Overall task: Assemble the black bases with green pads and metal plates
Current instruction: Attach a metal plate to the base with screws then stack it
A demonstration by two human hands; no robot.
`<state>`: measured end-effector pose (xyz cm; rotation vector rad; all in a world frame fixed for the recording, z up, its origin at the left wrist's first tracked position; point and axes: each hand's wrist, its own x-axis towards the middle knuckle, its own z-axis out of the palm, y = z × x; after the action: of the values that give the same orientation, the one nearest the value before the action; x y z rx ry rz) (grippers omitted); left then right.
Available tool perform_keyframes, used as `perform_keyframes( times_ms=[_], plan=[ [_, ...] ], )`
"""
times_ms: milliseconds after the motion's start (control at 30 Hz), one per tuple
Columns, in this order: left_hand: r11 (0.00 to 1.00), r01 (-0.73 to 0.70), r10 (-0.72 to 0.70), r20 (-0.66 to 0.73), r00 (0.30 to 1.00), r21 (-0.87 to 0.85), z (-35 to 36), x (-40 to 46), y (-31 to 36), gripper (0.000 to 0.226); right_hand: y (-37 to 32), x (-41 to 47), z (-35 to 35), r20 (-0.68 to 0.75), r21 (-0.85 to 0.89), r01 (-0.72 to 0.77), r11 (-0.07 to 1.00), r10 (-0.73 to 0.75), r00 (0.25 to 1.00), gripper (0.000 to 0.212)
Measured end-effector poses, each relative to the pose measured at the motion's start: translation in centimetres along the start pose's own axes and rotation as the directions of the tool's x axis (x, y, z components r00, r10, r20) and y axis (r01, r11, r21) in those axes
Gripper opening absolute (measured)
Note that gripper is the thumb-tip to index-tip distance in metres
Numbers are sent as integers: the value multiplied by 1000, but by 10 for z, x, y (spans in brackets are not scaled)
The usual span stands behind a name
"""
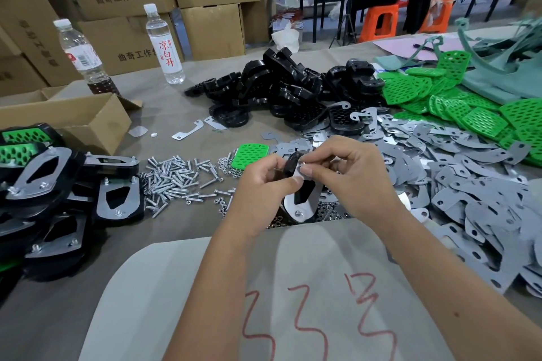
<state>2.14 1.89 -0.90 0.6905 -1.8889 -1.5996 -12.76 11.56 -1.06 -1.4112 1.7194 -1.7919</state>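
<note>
At the far left of the frame a stack of finished black bases capped with cut-out metal plates lies on the paper-covered table, two showing green perforated pads at the upper edge. Behind it sits an open brown cardboard box, and two clear plastic bottles stand in the upper left. Just right of the stack, a scatter of small silver screws and nuts covers the table.

At centre, the left hand grips a black oval plastic base fitted with a silver metal plate, its fingers curled round the left edge and the thumb pressing on the plate. The assembly is held tilted above the table's near edge. The right hand pinches at the top of the plate with thumb and forefinger; what it pinches is too small to make out. A single green perforated pad lies flat just behind the left hand.

In the upper middle is a heap of loose black bases. Right of the hands spreads a wide pile of grey metal plates, and a pile of green pads fills the upper right.
</note>
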Motion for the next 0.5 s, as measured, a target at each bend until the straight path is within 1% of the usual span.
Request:
perform_keyframes(
  times_ms=[133,167,200,267,367,500],
  plan=[
    [1000,-14,14,-1,1000,0,-1,0,2,32,-2,3,-3,66,-77,104,992,-99,993,18],
    [1000,-18,18,-2,1000,3,0,0,2,32,-2,4,-4,81,-92,125,988,-117,990,19],
    [1000,-24,24,-6,1000,1,0,0,3,27,-3,4,-5,94,-104,137,985,-128,987,21],
    [999,-36,36,-10,999,-15,2,1,5,10,-3,5,-8,115,-128,158,979,-144,983,23],
    [999,-30,30,-3,1000,-30,5,1,4,12,-3,6,-10,124,-117,150,982,-136,983,25],
    [998,-17,16,-29,999,-58,10,1,5,13,-3,6,-12,116,-66,101,993,-93,989,19]
  ],
)
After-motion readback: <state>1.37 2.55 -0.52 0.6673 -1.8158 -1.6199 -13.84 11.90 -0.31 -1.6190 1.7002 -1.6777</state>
